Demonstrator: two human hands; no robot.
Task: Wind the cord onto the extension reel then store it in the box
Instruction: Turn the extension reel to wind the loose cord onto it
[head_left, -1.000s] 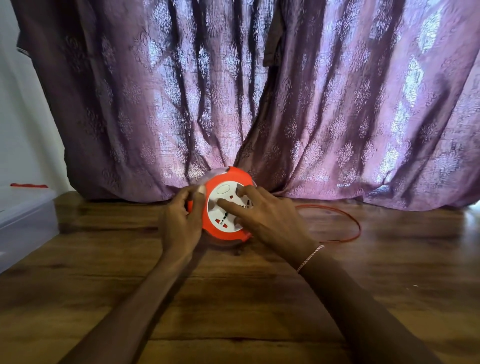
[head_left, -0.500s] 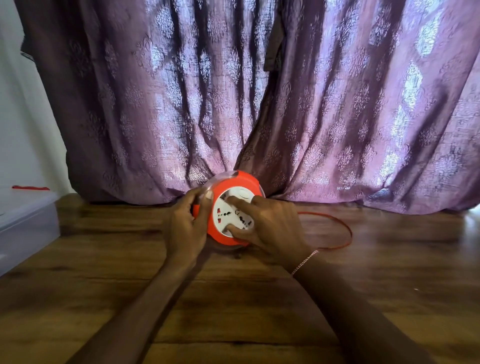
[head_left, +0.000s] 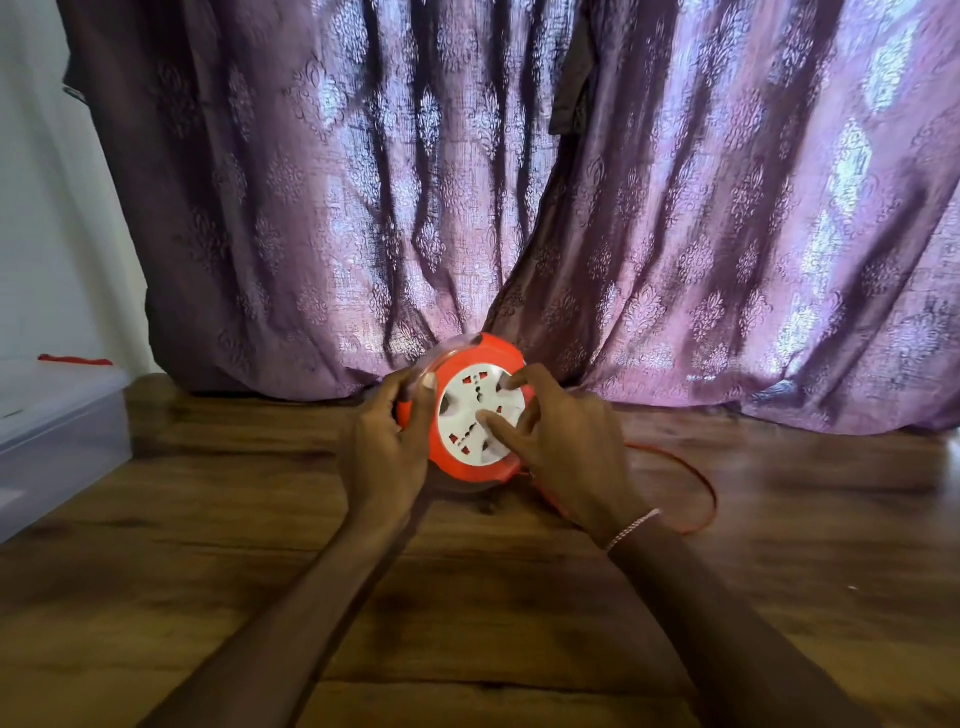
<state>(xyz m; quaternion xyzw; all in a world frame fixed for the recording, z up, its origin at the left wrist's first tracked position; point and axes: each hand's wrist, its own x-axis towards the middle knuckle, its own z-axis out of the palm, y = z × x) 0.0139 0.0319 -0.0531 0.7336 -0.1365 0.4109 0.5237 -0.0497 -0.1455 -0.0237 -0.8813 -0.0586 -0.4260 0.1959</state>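
Observation:
An orange extension reel (head_left: 470, 467) with a white socket face (head_left: 467, 410) stands tilted on its edge on the wooden table, near the curtain. My left hand (head_left: 384, 441) grips its left rim, thumb on the front. My right hand (head_left: 561, 441) rests on the socket face with two fingertips pressed into it. A loose orange cord (head_left: 696, 478) loops out on the table to the right of the reel, partly hidden behind my right wrist. A translucent storage box (head_left: 62, 431) with a lid sits at the left edge.
A purple patterned curtain (head_left: 519, 208) hangs right behind the reel, down to the table (head_left: 467, 597). A white wall is at the far left. A small red item (head_left: 72, 359) lies on the box's lid.
The white socket face has turned under my right fingers, and the cord loop on the right has shrunk toward the reel. My left hand has kept its grip on the rim.

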